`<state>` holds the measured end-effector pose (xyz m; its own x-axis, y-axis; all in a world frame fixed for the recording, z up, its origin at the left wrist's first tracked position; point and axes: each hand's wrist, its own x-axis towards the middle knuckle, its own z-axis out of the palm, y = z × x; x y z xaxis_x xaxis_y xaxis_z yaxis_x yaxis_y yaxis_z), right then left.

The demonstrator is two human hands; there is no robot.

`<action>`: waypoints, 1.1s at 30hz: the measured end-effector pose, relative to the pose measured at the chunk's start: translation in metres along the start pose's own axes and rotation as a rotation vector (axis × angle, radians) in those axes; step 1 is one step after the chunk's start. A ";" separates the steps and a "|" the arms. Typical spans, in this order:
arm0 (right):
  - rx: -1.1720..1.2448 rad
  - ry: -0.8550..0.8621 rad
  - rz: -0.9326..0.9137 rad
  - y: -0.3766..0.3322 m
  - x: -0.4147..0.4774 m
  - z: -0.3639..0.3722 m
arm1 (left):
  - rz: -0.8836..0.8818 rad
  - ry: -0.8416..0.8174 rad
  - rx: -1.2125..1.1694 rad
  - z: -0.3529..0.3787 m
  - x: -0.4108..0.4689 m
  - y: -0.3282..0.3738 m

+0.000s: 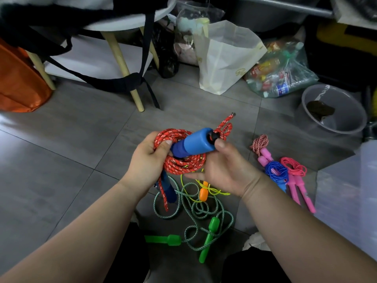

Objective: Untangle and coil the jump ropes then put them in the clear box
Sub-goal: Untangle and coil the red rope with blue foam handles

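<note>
1. While the left hand (146,160) curls tightly round its loops, the red jump rope (183,166) sits coiled above the floor, between both hands.
2. The right hand (224,168) grips its blue handle (193,142), thumb at the cap end.
3. Below lies a loose green rope (195,211); coiled ropes (275,170) sit beside the clear box (346,190).

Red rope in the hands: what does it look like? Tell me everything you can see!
The red rope looks braided, red with white flecks, and has thick blue handles. It is wound into a loose coil held above the floor. The left hand grips the coil. One handle lies across it, its black cap end held by the right hand. The other handle hangs below with a rope tail. A short end sticks up past the cap.
</note>
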<state>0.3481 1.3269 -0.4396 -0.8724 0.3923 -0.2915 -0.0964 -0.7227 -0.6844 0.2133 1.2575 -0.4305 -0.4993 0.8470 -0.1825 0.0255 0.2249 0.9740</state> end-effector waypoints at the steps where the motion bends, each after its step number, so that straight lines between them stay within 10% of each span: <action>1: 0.010 -0.001 -0.008 0.000 0.000 0.001 | 0.001 0.003 -0.002 0.000 0.000 0.000; 19: 0.183 0.127 -0.037 0.005 0.011 -0.003 | -0.042 -0.027 0.059 0.008 0.000 -0.006; 33: -0.148 0.345 -0.180 0.003 0.017 0.011 | -0.080 0.059 0.221 0.003 0.006 -0.005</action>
<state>0.3280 1.3253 -0.4394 -0.6337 0.6908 -0.3481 -0.1406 -0.5454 -0.8263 0.2128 1.2624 -0.4365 -0.5567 0.7941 -0.2440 0.1694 0.3961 0.9025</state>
